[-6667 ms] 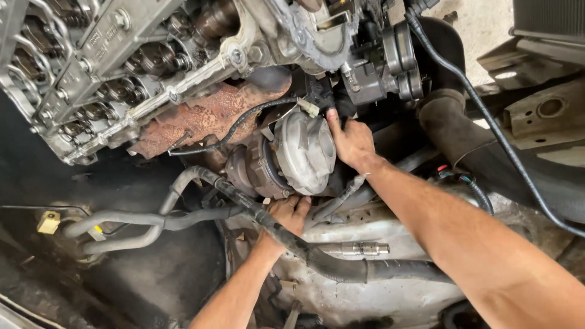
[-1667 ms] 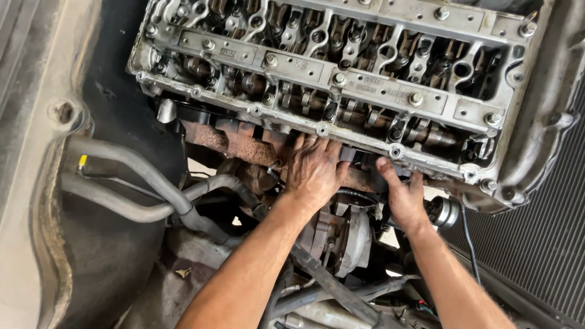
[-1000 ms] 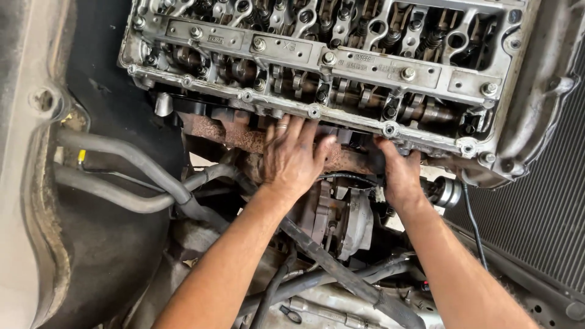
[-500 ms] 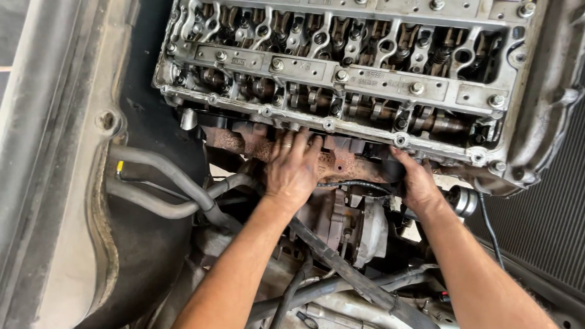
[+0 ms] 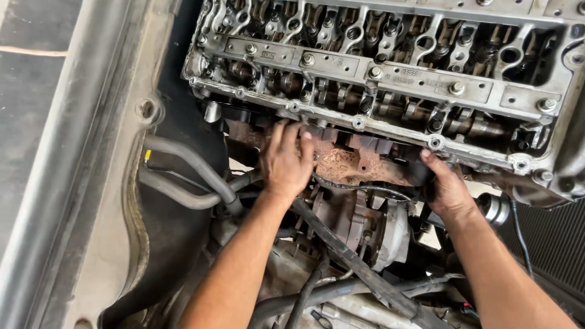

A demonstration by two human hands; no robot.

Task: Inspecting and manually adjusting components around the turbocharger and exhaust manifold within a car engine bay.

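Rusty, brown cast-iron exhaust manifold (image 5: 347, 163) is sitting just below the open grey metal cylinder head (image 5: 390, 67). The left hand (image 5: 286, 164) is lying flat with fingers spread on its left end, gripping nothing. The right hand (image 5: 448, 189) is curling over its right end; how firmly, I cannot tell. A silver turbocharger (image 5: 378, 228) is sitting nearer, beneath.

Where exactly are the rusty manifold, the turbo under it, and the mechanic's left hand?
rusty manifold (image 5: 356, 166): head view, on its bare rusted face between the hands.
turbo (image 5: 393, 234): head view, on its pale round housing.
left hand (image 5: 286, 164): head view, on the back of the hand.
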